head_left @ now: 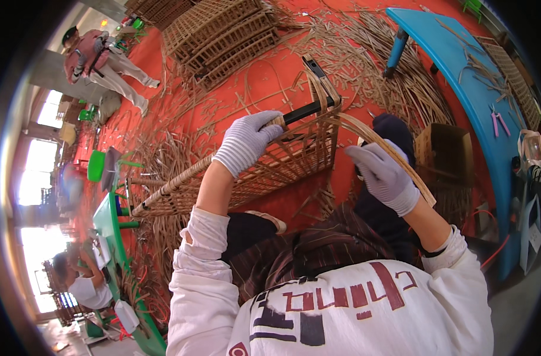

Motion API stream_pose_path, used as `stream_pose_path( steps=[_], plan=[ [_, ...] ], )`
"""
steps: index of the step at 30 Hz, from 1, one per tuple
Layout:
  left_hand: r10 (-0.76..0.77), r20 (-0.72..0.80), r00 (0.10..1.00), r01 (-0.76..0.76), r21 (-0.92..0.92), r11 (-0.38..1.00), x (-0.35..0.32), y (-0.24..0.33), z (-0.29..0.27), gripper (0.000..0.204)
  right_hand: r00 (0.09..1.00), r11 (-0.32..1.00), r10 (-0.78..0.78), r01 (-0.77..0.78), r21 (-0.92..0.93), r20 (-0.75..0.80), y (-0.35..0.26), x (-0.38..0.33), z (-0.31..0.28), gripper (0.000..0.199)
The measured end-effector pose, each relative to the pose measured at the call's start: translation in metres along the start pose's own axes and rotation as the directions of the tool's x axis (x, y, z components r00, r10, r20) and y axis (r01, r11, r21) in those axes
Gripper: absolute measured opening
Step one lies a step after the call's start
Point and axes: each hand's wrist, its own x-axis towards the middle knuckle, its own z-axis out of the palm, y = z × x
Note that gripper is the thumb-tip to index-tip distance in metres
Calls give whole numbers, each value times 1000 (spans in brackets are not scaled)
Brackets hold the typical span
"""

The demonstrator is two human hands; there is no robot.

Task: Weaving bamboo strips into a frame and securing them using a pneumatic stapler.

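Observation:
My left hand [248, 142], in a striped light glove, is closed around the cane-wrapped rim of a woven rattan basket [300, 145] with an open lattice side. Beyond its fingers a bare black bar [310, 110] of the frame runs to a corner bound with cane. From that corner, long flat cane strips [365, 132] curve toward me and pass across my right hand [384, 178], also gloved. The fingers of this hand are stretched out to the left, not wrapped around the strips. Part of its thumb side is hidden behind them.
Stacked woven baskets [223, 38] stand ahead, with cane bundles [401, 65] and scraps on the red floor. A blue table [481, 83] bears pink-handled pliers [499, 121]; a cardboard box [445, 151] sits near it. Left are a green table [113, 228] and two other people.

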Motion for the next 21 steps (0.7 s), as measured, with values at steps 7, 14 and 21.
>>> stream_pose_path(
  steps=[7, 14, 21],
  plan=[
    [-2, 11, 1000, 2, 20, 1000, 3, 2, -3, 39, 959, 939, 188, -239, -247, -213, 41, -50, -52, 18],
    [23, 13, 1000, -23, -14, 1000, 2, 1, -2, 39, 888, 830, 354, -443, -340, -294, 57, -96, -88, 19],
    [70, -8, 998, -70, 33, 997, -8, 5, 2, 42, 926, 962, 215, -255, -96, -311, 10, -54, -72, 20]
  ],
)
